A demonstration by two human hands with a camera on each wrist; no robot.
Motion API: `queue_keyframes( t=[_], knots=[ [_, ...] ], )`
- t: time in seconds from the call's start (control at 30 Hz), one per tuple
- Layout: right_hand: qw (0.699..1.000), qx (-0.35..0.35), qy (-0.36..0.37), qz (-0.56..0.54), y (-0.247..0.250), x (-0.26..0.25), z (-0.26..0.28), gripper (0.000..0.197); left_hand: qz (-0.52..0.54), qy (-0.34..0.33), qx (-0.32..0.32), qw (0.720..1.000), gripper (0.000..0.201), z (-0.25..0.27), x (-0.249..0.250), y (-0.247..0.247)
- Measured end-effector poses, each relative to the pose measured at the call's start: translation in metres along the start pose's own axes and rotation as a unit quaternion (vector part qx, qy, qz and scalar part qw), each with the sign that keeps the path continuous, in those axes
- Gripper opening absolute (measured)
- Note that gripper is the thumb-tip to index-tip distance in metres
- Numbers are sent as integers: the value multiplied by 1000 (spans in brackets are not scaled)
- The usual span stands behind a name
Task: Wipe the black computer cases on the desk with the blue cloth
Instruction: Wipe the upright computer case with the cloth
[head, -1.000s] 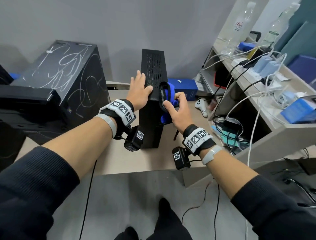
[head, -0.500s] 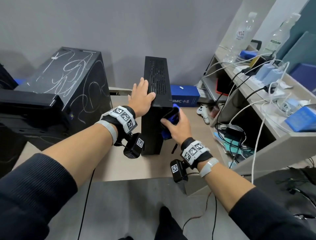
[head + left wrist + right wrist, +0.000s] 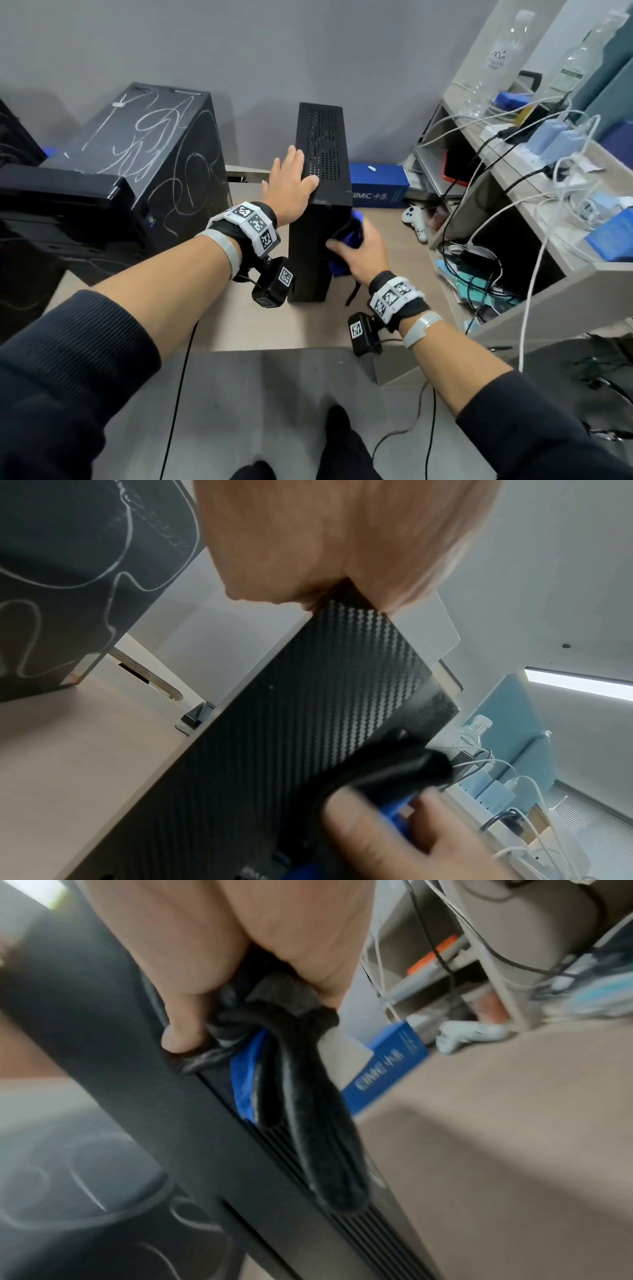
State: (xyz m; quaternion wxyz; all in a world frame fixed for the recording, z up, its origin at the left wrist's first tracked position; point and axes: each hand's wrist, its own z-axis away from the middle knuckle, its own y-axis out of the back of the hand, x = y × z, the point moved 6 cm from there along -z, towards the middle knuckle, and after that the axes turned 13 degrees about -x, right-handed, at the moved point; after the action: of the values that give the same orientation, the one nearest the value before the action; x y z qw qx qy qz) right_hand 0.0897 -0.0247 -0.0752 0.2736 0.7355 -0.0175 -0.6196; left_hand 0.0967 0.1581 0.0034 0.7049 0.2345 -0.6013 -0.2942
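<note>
Two black computer cases are seen on the desk [image 3: 239, 325]: a slim upright case [image 3: 317, 219] in the middle and a larger case [image 3: 144, 164], scrawled with white lines, to its left. The left hand [image 3: 291, 192] is laid flat on the near top corner of the slim case, fingers straight, thumb across the perforated top panel. The blue cloth [image 3: 346, 250], which has a dark edging, is bunched in the right hand [image 3: 359, 253] and pressed against the right front edge of the slim case, about halfway up; in the right wrist view the thumb [image 3: 185, 1039] is seen pinning the cloth [image 3: 246, 1080] to the case beside a ribbed panel. A carbon-weave front face [image 3: 308, 723] is shown in the left wrist view. Behind the slim case a blue box [image 3: 376, 186] is seen against the wall, with a white game controller [image 3: 416, 219] lying just right of it. Shelves [image 3: 513, 192] at the right are hung with white and black cables.
</note>
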Motion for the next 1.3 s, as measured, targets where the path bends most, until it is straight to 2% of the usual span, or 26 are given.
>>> queue_keyframes(
  t=[0.1, 0.17, 0.33, 0.4, 0.47, 0.63, 0.7, 0.8, 0.87, 0.93, 1.03, 1.1, 1.2, 1.3],
  knots=[
    [997, 21, 67, 11, 20, -43, -7, 40, -5, -1, 6, 1000, 64, -2, -1, 1],
    [998, 21, 65, -2, 15, -39, -5, 40, -7, -2, 3, 1000, 64, -1, -1, 0],
    [998, -5, -56, -11, -18, 27, 12, 50, -5, -12, 6, 1000, 62, -2, 0, 3],
    [997, -8, -80, -1, -21, 34, 16, 49, -14, -11, 8, 1000, 61, 0, 3, 4],
    [998, -4, -61, 10, -13, 16, 12, 47, -20, -4, 6, 1000, 61, 1, 4, 3],
    [997, 54, 48, 22, 26, -65, -3, 34, -26, 3, 9, 1000, 62, 1, 3, 3],
    [995, 75, 58, 27, 27, -77, -6, 34, -36, 7, 12, 999, 62, 0, 3, 4],
    [993, 98, 57, -21, 22, -66, -7, 40, -41, 11, 18, 999, 62, 2, 3, 4],
    [995, 81, 34, -38, 11, -44, -4, 37, -35, 11, 17, 999, 62, 3, 2, 3],
    [998, 41, -17, -54, -3, -11, 3, 43, -27, 6, 12, 1000, 61, 3, 1, 1],
    [992, -22, -125, -2, -27, 39, 15, 54, -24, 7, 8, 1000, 62, 2, 0, 1],
    [987, -25, -160, 15, -33, 50, 23, 50, -25, 7, 17, 1000, 63, 1, 0, 3],
    [992, 32, -112, -38, -18, 9, 20, 36, -19, 3, 31, 999, 66, 2, 2, 4],
    [998, 64, -20, -8, 10, -47, 8, 41, -27, 9, 31, 999, 66, 3, 3, 3]
  ],
)
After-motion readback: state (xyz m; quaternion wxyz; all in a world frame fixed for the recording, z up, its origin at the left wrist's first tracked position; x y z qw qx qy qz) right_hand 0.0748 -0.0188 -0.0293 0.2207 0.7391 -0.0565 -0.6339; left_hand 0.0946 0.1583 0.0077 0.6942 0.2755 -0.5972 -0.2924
